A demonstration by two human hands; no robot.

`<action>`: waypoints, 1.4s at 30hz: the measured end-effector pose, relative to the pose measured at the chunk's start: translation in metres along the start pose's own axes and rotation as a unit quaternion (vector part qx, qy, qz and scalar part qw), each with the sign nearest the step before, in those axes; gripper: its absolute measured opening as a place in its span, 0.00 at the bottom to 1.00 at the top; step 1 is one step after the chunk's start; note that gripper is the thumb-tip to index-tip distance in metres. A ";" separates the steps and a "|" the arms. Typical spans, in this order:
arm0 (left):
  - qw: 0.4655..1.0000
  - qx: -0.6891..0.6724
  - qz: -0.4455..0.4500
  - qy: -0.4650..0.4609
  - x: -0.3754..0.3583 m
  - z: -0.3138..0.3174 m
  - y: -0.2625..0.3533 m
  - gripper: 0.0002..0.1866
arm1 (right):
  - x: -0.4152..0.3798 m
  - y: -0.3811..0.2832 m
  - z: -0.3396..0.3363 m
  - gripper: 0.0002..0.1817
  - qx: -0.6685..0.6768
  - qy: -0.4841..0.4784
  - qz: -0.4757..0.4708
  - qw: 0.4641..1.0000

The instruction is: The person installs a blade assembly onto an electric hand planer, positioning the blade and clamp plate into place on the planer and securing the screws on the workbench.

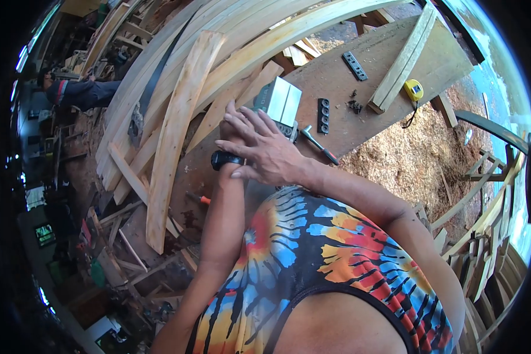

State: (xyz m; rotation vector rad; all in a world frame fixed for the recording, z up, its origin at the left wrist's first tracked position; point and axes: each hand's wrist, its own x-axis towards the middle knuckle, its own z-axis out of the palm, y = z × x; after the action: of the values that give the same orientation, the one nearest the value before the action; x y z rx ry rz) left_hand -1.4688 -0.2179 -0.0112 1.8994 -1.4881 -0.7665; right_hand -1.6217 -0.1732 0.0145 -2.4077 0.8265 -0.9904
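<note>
My right hand reaches across my body and lies over my left hand and wrist, with its fingers spread apart. Beneath it, my left hand is mostly covered, so its fingers are hard to make out. A black wristwatch is on my left wrist, close to the right thumb. Just beyond the hands is what looks like an electric hand planer, its flat silver sole turned up. A T-handled wrench lies beside it. Two dark slotted bars rest on the workbench.
A yellow tape measure sits by a wooden beam on the bench. Long boards are stacked at the left. Wood shavings cover the ground at right. Another person is at the far left. An orange-handled tool is near my left forearm.
</note>
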 end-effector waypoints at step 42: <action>0.993 0.018 0.085 -0.085 -0.014 -0.019 0.010 0.50 | -0.019 0.051 0.004 0.12 -0.068 0.004 0.217 0.974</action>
State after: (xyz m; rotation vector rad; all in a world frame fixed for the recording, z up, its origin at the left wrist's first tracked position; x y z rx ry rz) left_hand -1.4637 -0.2046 0.0099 1.7407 -1.7537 -0.8438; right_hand -1.6485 -0.1981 -0.0257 -2.1874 1.3873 -0.7893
